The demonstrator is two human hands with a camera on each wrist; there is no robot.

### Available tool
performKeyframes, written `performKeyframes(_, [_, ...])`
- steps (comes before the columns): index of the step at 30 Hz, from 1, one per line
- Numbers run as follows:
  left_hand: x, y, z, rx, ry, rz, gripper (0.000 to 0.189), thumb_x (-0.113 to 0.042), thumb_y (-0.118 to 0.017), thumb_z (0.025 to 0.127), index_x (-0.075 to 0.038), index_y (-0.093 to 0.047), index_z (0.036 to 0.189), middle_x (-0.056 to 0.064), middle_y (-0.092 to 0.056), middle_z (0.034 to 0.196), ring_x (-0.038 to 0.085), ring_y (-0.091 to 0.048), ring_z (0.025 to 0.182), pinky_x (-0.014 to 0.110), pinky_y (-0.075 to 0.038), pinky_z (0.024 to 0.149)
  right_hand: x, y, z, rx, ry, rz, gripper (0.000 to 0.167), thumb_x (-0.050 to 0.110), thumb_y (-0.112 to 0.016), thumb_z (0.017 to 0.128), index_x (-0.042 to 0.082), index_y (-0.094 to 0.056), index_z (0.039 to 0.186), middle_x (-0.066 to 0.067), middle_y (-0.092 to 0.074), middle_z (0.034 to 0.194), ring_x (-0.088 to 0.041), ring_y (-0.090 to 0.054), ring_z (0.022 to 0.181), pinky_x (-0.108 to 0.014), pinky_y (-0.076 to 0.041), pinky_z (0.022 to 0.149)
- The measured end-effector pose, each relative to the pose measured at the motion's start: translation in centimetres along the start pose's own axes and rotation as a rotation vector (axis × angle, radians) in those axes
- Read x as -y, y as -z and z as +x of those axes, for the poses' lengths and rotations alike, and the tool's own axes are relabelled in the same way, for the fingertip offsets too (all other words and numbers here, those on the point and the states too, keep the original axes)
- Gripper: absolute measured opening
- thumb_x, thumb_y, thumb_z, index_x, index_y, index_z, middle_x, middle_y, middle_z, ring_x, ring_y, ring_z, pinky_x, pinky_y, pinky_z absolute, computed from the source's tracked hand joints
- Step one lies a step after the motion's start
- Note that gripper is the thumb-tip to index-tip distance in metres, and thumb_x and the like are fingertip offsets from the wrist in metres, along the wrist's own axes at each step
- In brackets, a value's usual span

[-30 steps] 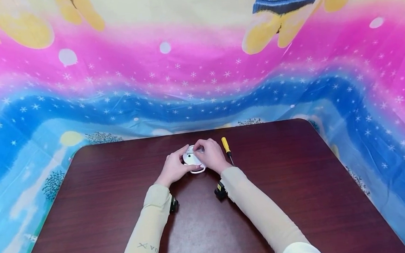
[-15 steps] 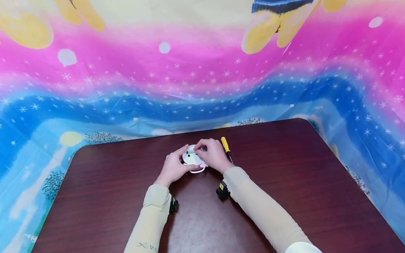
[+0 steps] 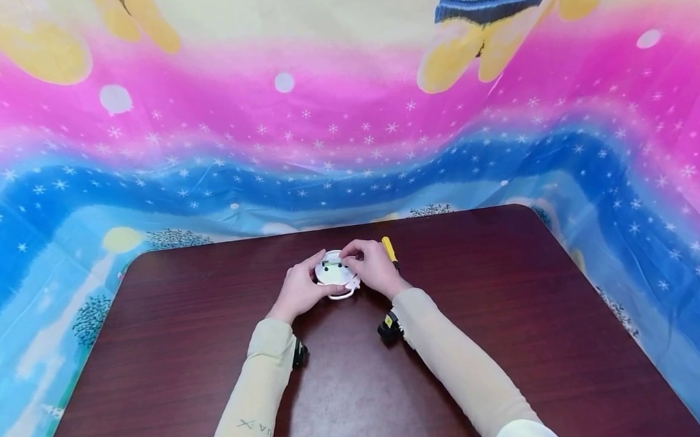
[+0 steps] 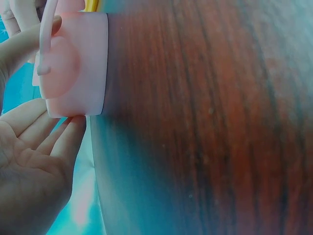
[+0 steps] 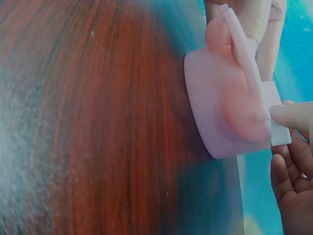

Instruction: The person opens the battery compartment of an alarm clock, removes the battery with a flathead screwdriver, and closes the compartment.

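A small pink-and-white alarm clock [image 3: 332, 276] lies face down near the table's far edge. Two black knobs and a narrow slot with something green inside show on its back. My left hand [image 3: 299, 290] grips its body from the left, thumb on the near side and fingers round the far side. In the left wrist view the clock's pink casing [image 4: 88, 63] stands against the tabletop. A thin white battery cover [image 5: 279, 125] is pinched by my right hand [image 3: 372, 266] at the clock's right side. The clock's front is hidden.
A yellow-handled screwdriver [image 3: 389, 248] lies just right of my right hand, its shaft mostly hidden. The dark brown table [image 3: 213, 366] has rounded far corners. Behind it hangs a printed cloth [image 3: 342, 123]. Black wrist cameras [image 3: 389, 328] are strapped to both wrists.
My right hand has slid rightward with the cover, baring the slot and the second black knob. It now hides the screwdriver's shaft. The left hand and clock have stayed nearly still.
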State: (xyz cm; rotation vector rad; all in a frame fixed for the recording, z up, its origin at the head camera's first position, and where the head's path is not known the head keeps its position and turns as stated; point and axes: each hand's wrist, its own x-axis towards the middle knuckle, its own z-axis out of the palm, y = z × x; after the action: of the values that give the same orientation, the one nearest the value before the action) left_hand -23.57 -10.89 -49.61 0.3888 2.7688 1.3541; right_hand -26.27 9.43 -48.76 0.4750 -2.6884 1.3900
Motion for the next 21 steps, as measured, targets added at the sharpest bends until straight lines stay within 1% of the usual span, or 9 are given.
performKeyframes(4, [0.1, 0.0, 0.0, -0.002, -0.004, -0.011, 0.097, -0.037, -0.096, 0.078, -0.001, -0.051, 0.156, 0.014, -0.054, 0.157, 0.031, -0.057, 0.138, 0.047, -0.047, 0.111, -0.1, 0.3, -0.1, -0.008, -0.001, 0.019, 0.008, 0.005, -0.075, 0.097, 0.009, -0.080, 0.102, -0.003, -0.078, 0.100, -0.019, -0.067, 0.088, -0.035, -0.056, 0.082])
performKeyframes(12, [0.0, 0.0, 0.0, -0.010, -0.009, -0.011, 0.096, -0.034, -0.096, 0.077, -0.001, -0.051, 0.156, 0.015, -0.055, 0.155, 0.031, -0.059, 0.136, 0.046, -0.048, 0.111, 0.1, 1.4, -0.2, -0.032, 0.001, 0.041, 0.009, 0.004, -0.073, 0.099, 0.008, -0.080, 0.103, -0.003, -0.077, 0.098, -0.019, -0.065, 0.085, -0.035, -0.055, 0.078])
performKeyframes(18, [0.0, 0.0, 0.0, -0.011, -0.004, -0.008, 0.096, -0.033, -0.097, 0.077, -0.001, -0.051, 0.156, 0.015, -0.056, 0.155, 0.030, -0.059, 0.136, 0.044, -0.048, 0.110, -0.2, 1.9, -0.2, -0.051, -0.011, 0.022, 0.007, 0.007, -0.074, 0.099, 0.010, -0.079, 0.103, -0.001, -0.077, 0.098, -0.018, -0.064, 0.083, -0.033, -0.054, 0.078])
performKeyframes(21, [0.0, 0.0, 0.1, -0.011, 0.001, -0.008, 0.097, -0.034, -0.097, 0.077, -0.001, -0.051, 0.156, 0.015, -0.056, 0.154, 0.030, -0.061, 0.133, 0.044, -0.049, 0.109, -0.3, 2.2, -0.3, -0.060, -0.016, 0.020, 0.006, 0.008, -0.074, 0.099, 0.011, -0.079, 0.103, -0.002, -0.077, 0.098, -0.020, -0.064, 0.083, -0.034, -0.053, 0.077])
